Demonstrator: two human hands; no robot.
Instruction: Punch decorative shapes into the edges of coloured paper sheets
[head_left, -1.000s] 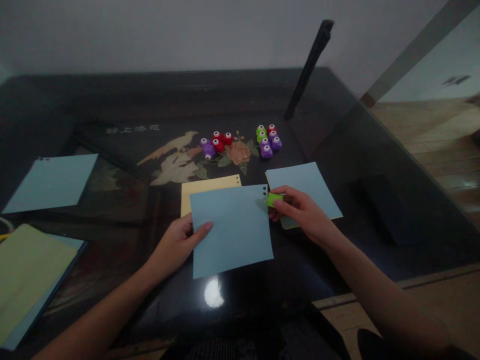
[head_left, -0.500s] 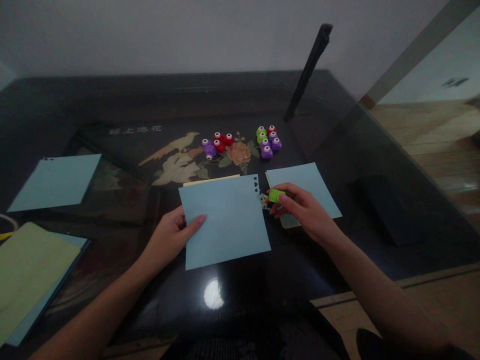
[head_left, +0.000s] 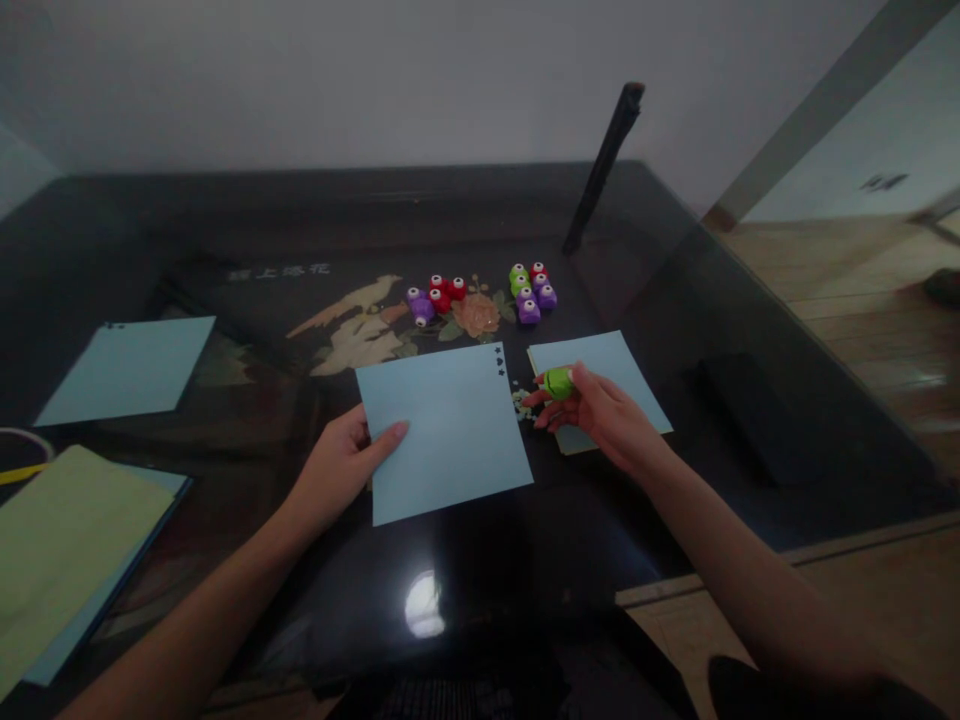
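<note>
My left hand (head_left: 346, 455) grips the left edge of a light blue sheet of paper (head_left: 446, 430), thumb on top and the other fingers underneath. Three small dark punched shapes line the sheet's upper right corner. To the right of it, my right hand (head_left: 592, 405) holds a green craft punch (head_left: 558, 382) between thumb and fingers, apart from the sheet. Small paper bits (head_left: 522, 402) lie on the table between the sheet and that hand. Partly beneath my right hand is a stack of blue paper (head_left: 619, 370).
Red and purple punches (head_left: 438, 295) and a mixed group of green, red and purple punches (head_left: 531, 293) stand farther back. A punched blue sheet (head_left: 131, 368) and yellow-green paper (head_left: 75, 550) lie left. A black post (head_left: 606, 165) rises behind; a dark flat object (head_left: 750, 415) lies right.
The green punch has turned in my right hand and now shows its side. My view has shifted slightly. The yellow edge behind the held sheet no longer shows.
</note>
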